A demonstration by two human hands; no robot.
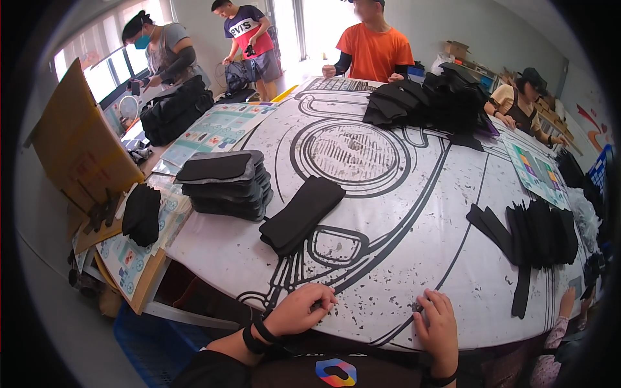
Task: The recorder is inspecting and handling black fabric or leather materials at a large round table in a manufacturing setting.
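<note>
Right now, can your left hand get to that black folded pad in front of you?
Probably yes: the left hand rests empty on the table edge, and only bare tabletop lies between it and the black folded pad.

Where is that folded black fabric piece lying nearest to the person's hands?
In the head view the folded black fabric piece lies on the white printed table, left of centre, just right of the stack of black and grey pads.

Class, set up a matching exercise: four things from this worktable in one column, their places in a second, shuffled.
1. left hand
2. right hand
3. folded black pad
4. fan of black strips

a. table's right side
b. near edge, fingers spread flat
c. middle, beside the grey-black stack
d. near edge, fingers curled

Pairs: 1-d, 2-b, 3-c, 4-a
</note>
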